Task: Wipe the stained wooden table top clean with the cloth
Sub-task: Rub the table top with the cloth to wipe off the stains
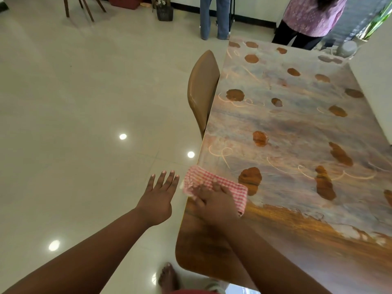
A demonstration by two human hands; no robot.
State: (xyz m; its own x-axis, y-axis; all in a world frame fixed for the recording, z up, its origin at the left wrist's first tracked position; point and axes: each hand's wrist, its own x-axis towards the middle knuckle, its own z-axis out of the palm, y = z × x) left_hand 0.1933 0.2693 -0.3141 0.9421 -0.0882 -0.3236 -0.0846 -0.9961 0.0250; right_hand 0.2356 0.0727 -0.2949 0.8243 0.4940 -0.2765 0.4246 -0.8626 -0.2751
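A glossy wooden table top [286, 128] runs from the near right to the far right, covered with a pale smeared film and several brown blotches such as one [249, 179] just beyond the cloth. A pink-and-white checked cloth [203, 179] lies at the table's left edge. My right hand [214, 201] presses flat on the cloth's near part, fingers spread over it. The near strip of the table behind my hand shows bare brown wood. My left hand [158, 195] hovers open over the floor, just left of the table edge, holding nothing.
A tan chair [201, 90] is tucked against the table's left side. Two people stand past the far end, one in jeans [214, 15], one in a purple top [311, 13]. A glass vase [347, 47] stands at the far right corner. My bare foot [167, 276] is on the tiled floor.
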